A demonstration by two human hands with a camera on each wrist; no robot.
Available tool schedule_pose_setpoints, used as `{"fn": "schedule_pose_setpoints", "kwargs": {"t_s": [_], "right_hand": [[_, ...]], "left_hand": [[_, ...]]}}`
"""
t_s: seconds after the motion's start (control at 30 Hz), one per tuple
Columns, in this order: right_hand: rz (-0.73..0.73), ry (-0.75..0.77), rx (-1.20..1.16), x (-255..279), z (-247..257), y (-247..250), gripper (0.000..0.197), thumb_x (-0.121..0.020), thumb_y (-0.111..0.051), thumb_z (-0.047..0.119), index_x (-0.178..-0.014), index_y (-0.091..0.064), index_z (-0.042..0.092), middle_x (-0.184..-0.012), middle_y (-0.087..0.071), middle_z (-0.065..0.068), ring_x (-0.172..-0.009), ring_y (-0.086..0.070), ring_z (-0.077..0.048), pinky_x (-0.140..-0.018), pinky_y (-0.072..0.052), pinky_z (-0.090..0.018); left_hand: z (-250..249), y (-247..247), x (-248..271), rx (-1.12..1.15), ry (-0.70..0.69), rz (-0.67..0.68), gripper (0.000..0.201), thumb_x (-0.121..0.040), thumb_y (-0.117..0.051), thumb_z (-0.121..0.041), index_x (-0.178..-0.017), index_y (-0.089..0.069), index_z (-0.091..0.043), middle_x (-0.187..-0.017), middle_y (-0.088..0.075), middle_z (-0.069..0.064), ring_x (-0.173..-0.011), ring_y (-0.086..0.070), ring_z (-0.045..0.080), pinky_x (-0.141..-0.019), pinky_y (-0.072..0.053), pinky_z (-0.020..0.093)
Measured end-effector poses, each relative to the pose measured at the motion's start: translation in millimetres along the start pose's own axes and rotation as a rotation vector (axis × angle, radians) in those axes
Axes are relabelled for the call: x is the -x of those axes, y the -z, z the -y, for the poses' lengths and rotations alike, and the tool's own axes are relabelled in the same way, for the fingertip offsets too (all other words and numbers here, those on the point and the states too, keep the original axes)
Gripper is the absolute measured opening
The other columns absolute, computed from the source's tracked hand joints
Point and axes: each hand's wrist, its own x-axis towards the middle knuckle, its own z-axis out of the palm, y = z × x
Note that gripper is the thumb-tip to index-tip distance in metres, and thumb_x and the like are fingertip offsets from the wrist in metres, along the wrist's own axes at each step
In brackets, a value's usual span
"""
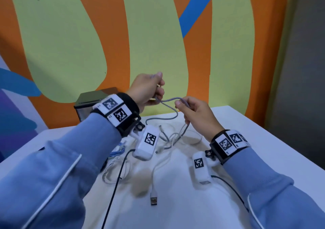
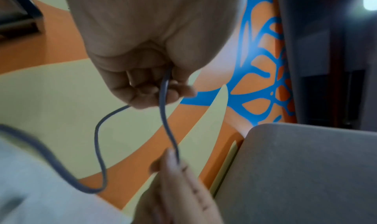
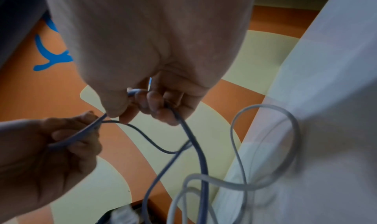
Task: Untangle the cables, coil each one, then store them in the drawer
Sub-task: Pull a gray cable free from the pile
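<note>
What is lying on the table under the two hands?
On the white table: tangled white cables, a blue cable, a USB plug. The sleeves cover the rest.

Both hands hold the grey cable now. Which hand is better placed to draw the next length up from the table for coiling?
Probably the right hand: the grey cable hangs from it down to the table. The left hand holds the raised end and can keep the loop.

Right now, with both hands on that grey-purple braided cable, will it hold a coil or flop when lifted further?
The grey braided cable sags in a soft loop between the left hand and right hand, so it is probably floppy. Its tail crosses the white cable on the table, so lifting may drag that along. Probably light: pinch grips suffice.
</note>
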Motion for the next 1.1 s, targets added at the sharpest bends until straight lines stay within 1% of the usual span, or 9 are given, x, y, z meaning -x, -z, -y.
{"fn": "schedule_pose_setpoints", "kwargs": {"t_s": [0.1,0.23,0.33,0.47,0.63,0.77,0.93,1.0,1.1], "right_hand": [[0.049,-0.034,0.019,-2,-3,-1,0.032,-0.107,-0.061,0.023,-0.098,-0.061,-0.008,-0.074,-0.041,-0.012,-0.064,-0.042,-0.019,-0.065,-0.049,-0.033],[0.088,-0.155,0.165,-2,-18,-3,0.026,-0.109,-0.053,0.025,-0.103,-0.058,0.000,-0.089,-0.066,-0.011,-0.086,-0.061,-0.023,-0.093,-0.054,-0.051],[-0.017,-0.271,0.075,1,-23,0,0.018,-0.111,-0.047,0.026,-0.102,-0.055,0.012,-0.104,-0.069,-0.012,-0.094,-0.066,-0.024,-0.079,-0.059,-0.045],[-0.151,-0.319,-0.145,4,-12,1,0.018,-0.113,-0.043,0.030,-0.103,-0.051,0.018,-0.093,-0.070,-0.012,-0.081,-0.070,-0.025,-0.060,-0.062,-0.041],[-0.102,-0.233,-0.208,4,2,-1,0.009,-0.111,-0.050,0.018,-0.114,-0.059,0.019,-0.085,-0.071,-0.009,-0.076,-0.065,-0.022,-0.074,-0.064,-0.047],[-0.013,-0.279,-0.485,4,20,0,0.014,-0.109,-0.050,0.011,-0.116,-0.062,0.012,-0.076,-0.057,-0.005,-0.062,-0.054,-0.017,-0.064,-0.059,-0.033],[0.196,-0.358,-0.752,3,49,-3,0.025,-0.098,-0.055,0.005,-0.123,-0.060,0.005,-0.082,-0.057,-0.006,-0.065,-0.056,-0.019,-0.078,-0.060,-0.036],[0.317,-0.387,-0.640,3,60,-8,0.036,-0.097,-0.062,0.022,-0.130,-0.064,0.007,-0.076,-0.053,-0.002,-0.060,-0.051,-0.016,-0.070,-0.057,-0.032],[0.426,-0.385,-0.480,3,74,-19,0.032,-0.098,-0.060,0.039,-0.114,-0.072,0.014,-0.063,-0.033,0.003,-0.050,-0.028,-0.011,-0.045,-0.035,-0.021]], "left_hand": [[-19,10,3,0.076,-0.133,-0.123,0.037,-0.114,-0.043,-0.039,-0.084,-0.053,-0.019,-0.050,-0.045,-0.004,-0.044,-0.048,0.015,-0.052,-0.043,0.022],[-31,29,5,0.309,-0.306,-0.295,0.040,-0.115,-0.042,-0.040,-0.081,-0.046,-0.020,-0.051,-0.033,-0.002,-0.041,-0.030,0.015,-0.045,-0.027,0.021],[-38,52,8,0.452,-0.300,-0.392,0.042,-0.116,-0.041,-0.037,-0.077,-0.045,-0.019,-0.046,-0.028,-0.006,-0.038,-0.025,0.012,-0.043,-0.022,0.017],[-28,78,10,0.391,-0.224,-0.461,0.041,-0.113,-0.048,-0.030,-0.074,-0.048,-0.018,-0.045,-0.031,-0.009,-0.037,-0.027,0.009,-0.040,-0.022,0.017],[9,78,16,0.177,-0.039,-0.236,0.031,-0.111,-0.055,-0.037,-0.088,-0.061,-0.017,-0.061,-0.048,-0.004,-0.045,-0.045,0.011,-0.045,-0.036,0.020],[12,76,16,0.053,-0.057,-0.176,0.028,-0.110,-0.057,-0.036,-0.097,-0.066,-0.013,-0.067,-0.054,0.000,-0.048,-0.050,0.012,-0.051,-0.041,0.024],[20,77,15,-0.059,-0.064,-0.121,0.018,-0.108,-0.057,-0.019,-0.100,-0.069,-0.009,-0.070,-0.056,0.002,-0.052,-0.045,0.015,-0.045,-0.038,0.021],[24,76,15,-0.065,-0.102,-0.153,0.029,-0.111,-0.054,-0.029,-0.103,-0.071,-0.006,-0.068,-0.053,0.002,-0.049,-0.041,0.015,-0.043,-0.033,0.022],[32,74,11,-0.191,-0.254,-0.257,0.028,-0.107,-0.059,-0.040,-0.106,-0.070,-0.014,-0.070,-0.056,0.002,-0.057,-0.047,0.022,-0.056,-0.042,0.033]]}}
